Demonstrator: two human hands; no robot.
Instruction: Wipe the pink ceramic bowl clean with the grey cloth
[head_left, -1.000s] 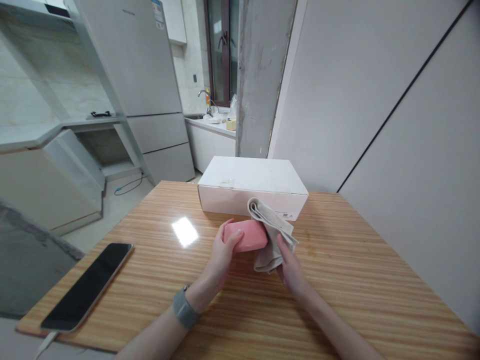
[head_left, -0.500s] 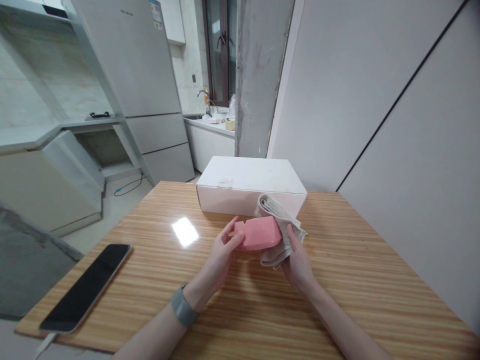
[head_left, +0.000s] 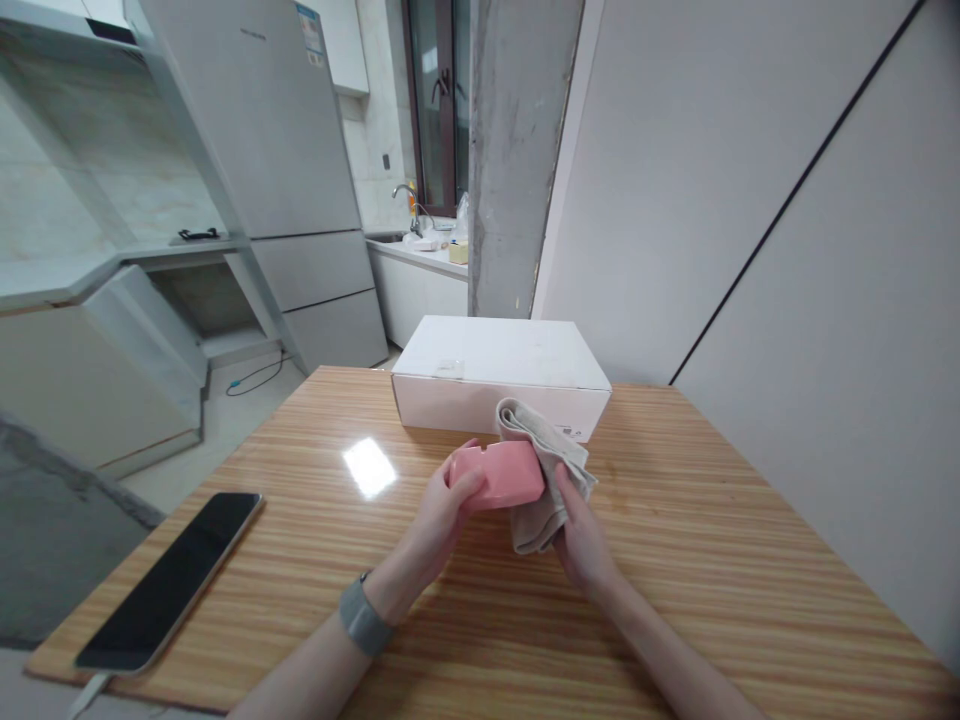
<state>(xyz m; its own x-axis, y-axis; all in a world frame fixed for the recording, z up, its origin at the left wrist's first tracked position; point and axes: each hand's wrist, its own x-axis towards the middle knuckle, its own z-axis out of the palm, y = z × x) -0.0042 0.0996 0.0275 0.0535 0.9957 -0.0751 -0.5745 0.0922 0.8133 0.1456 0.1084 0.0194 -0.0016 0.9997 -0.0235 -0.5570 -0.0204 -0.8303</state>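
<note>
A small pink box-like piece with rounded corners and a notch in its upper edge (head_left: 501, 476) is held up over the table. My left hand (head_left: 442, 510) is closed on its left end, thumb on the near face. My right hand (head_left: 585, 535) grips a folded grey-beige cloth (head_left: 544, 455), thumb on top and the other fingers mostly hidden beneath. The cloth lies against the right end of the pink piece. Its lower fold hangs below the piece. A grey band (head_left: 365, 615) circles my left wrist.
A white cardboard box (head_left: 495, 355) stands at the table's far edge, just behind the hands. On the left of the wood-grain table (head_left: 712, 560) lies a phone (head_left: 172, 580) with a white cable plugged in. A pale wall (head_left: 825, 330) rises along the right side.
Both hands, with the pink piece and the cloth, have shifted a little left and slightly nearer. More of the white box's front shows at its right. The cloth stays against the piece.
</note>
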